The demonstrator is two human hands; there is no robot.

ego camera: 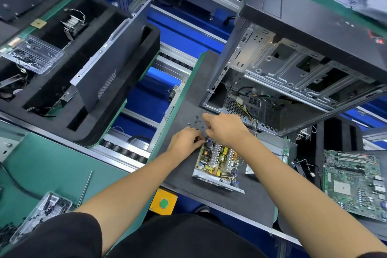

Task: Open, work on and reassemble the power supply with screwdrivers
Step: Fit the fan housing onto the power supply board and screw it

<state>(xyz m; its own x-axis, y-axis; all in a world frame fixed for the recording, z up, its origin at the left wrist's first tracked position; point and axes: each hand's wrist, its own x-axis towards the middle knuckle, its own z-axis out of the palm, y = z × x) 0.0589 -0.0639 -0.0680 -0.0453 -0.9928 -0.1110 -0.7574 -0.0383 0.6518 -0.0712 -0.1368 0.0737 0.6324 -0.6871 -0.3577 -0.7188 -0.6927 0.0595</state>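
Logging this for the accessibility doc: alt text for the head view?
Both hands, left and right, meet at the far end of an opened power supply, circuit board exposed, on a dark mat. Loose screws lie beyond them; an open computer case stands behind, a motherboard at right.

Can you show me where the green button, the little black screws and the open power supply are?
green button (164,203), head view, middle of its round cap.
black screws (197,119), head view, one of the loose cluster on the mat.
power supply (217,160), head view, middle of its bare circuit board.
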